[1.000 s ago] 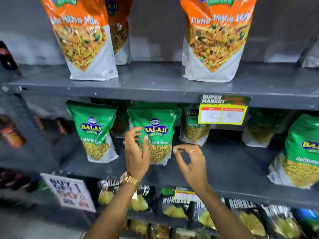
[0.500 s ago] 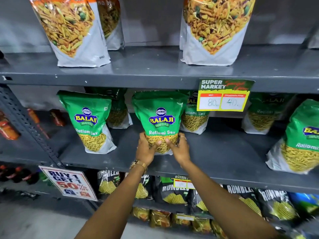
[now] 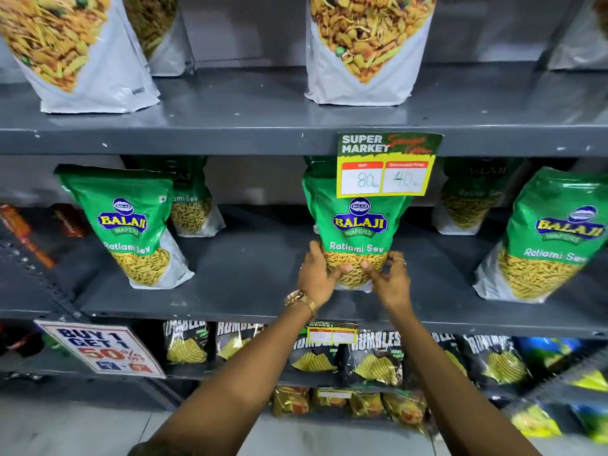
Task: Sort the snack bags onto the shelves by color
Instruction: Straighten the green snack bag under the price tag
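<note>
head view: green bag (image 3: 357, 232) stands upright between both hands (image 3: 353, 274).

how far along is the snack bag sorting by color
Mostly sorted: orange-mix bags stand on the top shelf, green bags on the middle shelf, black bags below. In hand: the left hand and right hand hold one green Ratlami Sev bag upright there. Left: releasing it.

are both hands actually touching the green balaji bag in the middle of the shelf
Touching. The head view shows the left hand and right hand pressed against the lower front of the green bag, thumbs on the front and fingers wrapped round its sides.
</note>
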